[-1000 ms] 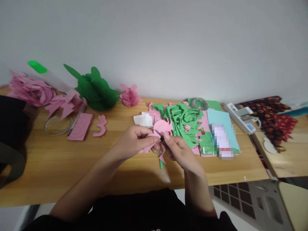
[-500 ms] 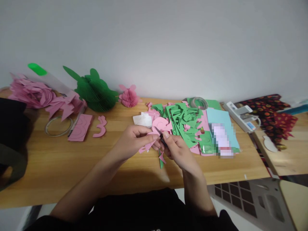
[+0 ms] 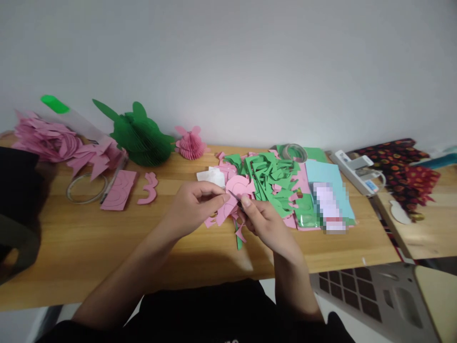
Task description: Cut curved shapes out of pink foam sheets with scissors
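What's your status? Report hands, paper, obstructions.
Left hand pinching pink paper. Right hand gripping dark pointed tool. Green scraps heaped just beyond, hands unblocked.

The green scraps [image 3: 267, 178] are thin, dull paper. Just left of them, the pink piece [image 3: 225, 211] is smooth, dull paper, and the scissors [image 3: 239, 202] look like dark metal. Farther left of the scraps, the green puffy ball [image 3: 141, 140] is paper with lots of folds. Under the scraps, the table [image 3: 124, 257] is smooth wood (a bit shiny in front). Right of them, the power strip [image 3: 352, 170] is hard white plastic
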A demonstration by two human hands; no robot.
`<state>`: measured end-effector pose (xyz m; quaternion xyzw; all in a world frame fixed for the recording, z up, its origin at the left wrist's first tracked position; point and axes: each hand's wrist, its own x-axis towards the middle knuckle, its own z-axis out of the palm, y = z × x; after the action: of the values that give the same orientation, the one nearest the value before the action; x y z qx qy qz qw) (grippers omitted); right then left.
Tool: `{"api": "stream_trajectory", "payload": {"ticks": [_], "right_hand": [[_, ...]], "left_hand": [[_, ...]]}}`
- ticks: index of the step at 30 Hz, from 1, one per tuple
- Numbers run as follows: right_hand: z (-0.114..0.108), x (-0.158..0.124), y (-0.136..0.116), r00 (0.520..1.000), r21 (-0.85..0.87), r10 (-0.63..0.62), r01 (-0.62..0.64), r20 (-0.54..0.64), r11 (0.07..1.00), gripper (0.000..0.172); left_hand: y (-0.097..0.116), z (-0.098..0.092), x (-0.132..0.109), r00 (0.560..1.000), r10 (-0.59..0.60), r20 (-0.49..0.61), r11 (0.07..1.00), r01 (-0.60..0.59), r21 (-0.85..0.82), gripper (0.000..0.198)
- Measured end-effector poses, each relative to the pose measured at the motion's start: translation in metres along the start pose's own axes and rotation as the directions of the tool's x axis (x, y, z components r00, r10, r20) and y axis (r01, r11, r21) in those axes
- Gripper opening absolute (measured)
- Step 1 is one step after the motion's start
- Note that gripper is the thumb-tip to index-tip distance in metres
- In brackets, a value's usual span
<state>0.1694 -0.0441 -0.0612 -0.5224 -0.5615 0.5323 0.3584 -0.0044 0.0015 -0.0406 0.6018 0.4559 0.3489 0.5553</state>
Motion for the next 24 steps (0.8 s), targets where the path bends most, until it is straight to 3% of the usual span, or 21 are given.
{"api": "stream_trajectory", "payload": {"ticks": [7, 24], "right_hand": [[0.0041, 0.0010, 0.0028, 0.999, 0.149, 0.043, -0.043, 0.003, 0.988, 0.054], [0.0045, 0.0018, 0.0020, 0.998, 0.214, 0.061, -0.067, 0.032, 0.975, 0.054]], "left_hand": [[-0.0061, 0.0035, -0.0010, 0.998, 0.047, -0.043, 0.998, -0.048, -0.037, 0.013], [-0.0049, 0.0037, -0.0003, 0.998, -0.042, -0.039, 0.993, 0.037, -0.112, 0.013]]}}
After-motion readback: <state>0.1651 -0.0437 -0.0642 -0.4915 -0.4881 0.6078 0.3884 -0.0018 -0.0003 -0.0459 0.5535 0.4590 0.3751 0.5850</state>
